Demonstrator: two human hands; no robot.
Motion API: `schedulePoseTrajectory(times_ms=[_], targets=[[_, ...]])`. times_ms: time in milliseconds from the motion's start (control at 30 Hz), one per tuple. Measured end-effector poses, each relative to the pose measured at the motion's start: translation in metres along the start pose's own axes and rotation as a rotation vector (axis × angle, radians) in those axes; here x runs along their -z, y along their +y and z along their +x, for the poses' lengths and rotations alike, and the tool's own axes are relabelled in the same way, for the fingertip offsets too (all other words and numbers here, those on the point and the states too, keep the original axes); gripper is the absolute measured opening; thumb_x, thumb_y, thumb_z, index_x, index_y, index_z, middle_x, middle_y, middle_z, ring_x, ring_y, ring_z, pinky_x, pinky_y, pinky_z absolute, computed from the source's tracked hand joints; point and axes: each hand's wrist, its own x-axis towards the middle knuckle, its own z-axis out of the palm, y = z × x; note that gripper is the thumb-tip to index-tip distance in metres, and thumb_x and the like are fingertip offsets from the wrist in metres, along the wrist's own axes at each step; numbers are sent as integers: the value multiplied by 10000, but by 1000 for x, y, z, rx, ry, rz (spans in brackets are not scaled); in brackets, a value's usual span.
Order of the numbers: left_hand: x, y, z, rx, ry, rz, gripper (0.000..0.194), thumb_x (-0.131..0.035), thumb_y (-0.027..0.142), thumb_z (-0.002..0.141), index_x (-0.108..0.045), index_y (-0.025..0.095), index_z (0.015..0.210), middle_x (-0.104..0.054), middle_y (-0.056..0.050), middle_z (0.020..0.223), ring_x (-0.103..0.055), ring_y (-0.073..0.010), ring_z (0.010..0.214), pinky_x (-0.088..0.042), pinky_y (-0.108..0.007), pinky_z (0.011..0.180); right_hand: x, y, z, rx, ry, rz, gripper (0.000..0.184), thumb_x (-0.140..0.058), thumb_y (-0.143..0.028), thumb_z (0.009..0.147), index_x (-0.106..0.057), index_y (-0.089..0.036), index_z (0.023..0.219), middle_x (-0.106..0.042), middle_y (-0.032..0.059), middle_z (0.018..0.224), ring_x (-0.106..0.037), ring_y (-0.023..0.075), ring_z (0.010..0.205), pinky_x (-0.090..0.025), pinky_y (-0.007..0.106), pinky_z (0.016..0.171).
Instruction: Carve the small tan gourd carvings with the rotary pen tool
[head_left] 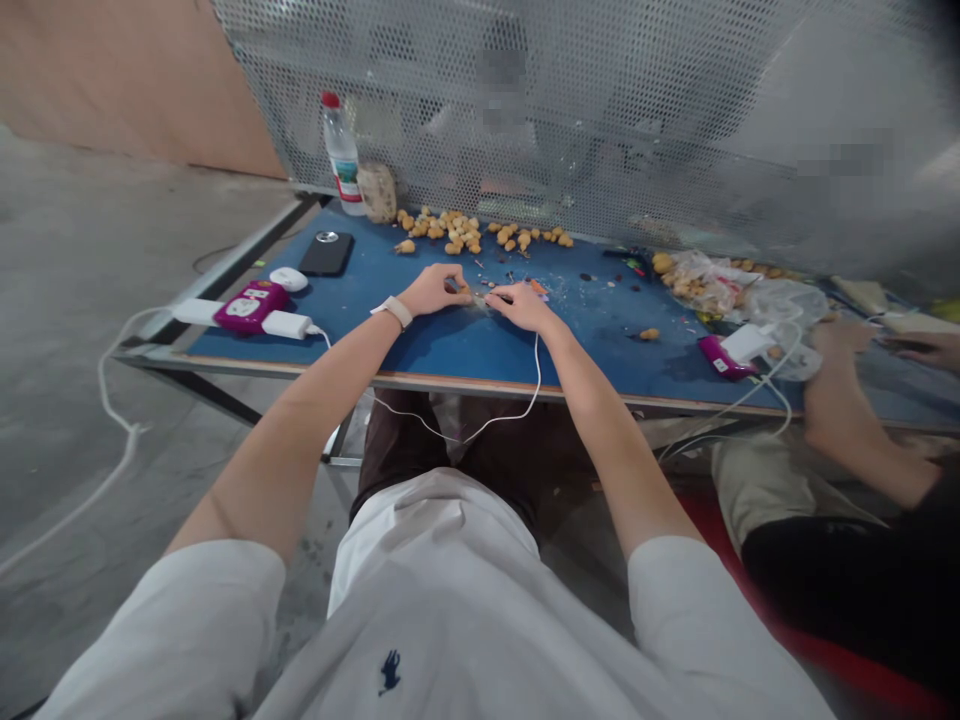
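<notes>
Two hands meet at a small piece amid scattered clutter

The left hand has its thumb and fingers nearly closed in a pinch on a small tan piece, mostly covered by the fingertips. The right hand is curled just beside it, fingertips drawn close together; whether it grips anything is too small to tell. A white cable rises over the front edge of the blue surface to below the right hand, after looping over the lap.

Beyond the hands, yellowish-brown lumps lie in loose clusters, with dark bits and pale crumbs nearer. An orange scrap touches or lies just behind the right hand.

To the left are a dark phone, a round white case and a purple power block with white plugs. An upright red-capped bottle stands beside a squat tan object. A perforated metal panel walls off the rear.

To the right, clear plastic bags crowd the surface near another purple block and another person's arm.
</notes>
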Motion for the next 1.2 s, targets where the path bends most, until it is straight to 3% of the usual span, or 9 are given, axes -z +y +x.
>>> schedulePoseTrajectory(times_ms=[367, 700, 900, 1200], targets=[[1, 0, -1, 39, -17, -6, 515, -1128, 522, 879, -703, 234, 905, -881, -125, 1097, -812, -262, 950, -746, -484, 1010, 0, 5, 1, 11, 3, 7, 767, -546, -890, 1189, -878, -202, 1121, -843, 149, 1032, -679, 323, 953, -457, 452, 924], [1, 0, -1, 16, -25, -22, 537, -1121, 569, 875, -696, 241, 910, -887, -119, 1095, -815, -261, 930, -757, -512, 1041, 2, 0, -1, -29, -12, 26, 749, -573, -897, 1177, -871, -212, 1123, -881, 162, 1075, -720, 339, 999, -482, 446, 908], [1, -4, -1, 1, -19, -28, 526, -1109, 588, 872, -720, 238, 921, -884, -121, 1097, -812, -267, 969, -752, -512, 1050, 2, 0, -2, -19, -8, 31, 779, -542, -937, 1191, -836, -226, 1072, -818, 136, 974, -696, 332, 969, -465, 448, 886], [1, -7, -1, -3, -33, -49, 546, -1119, 612, 878, -732, 232, 933, -893, -120, 1088, -816, -254, 940, -744, -493, 1022, 0, 4, 0, -2, -1, 58, 620, -605, -787, 1207, -777, -223, 1014, -759, 83, 927, -665, 276, 946, -438, 403, 898]])
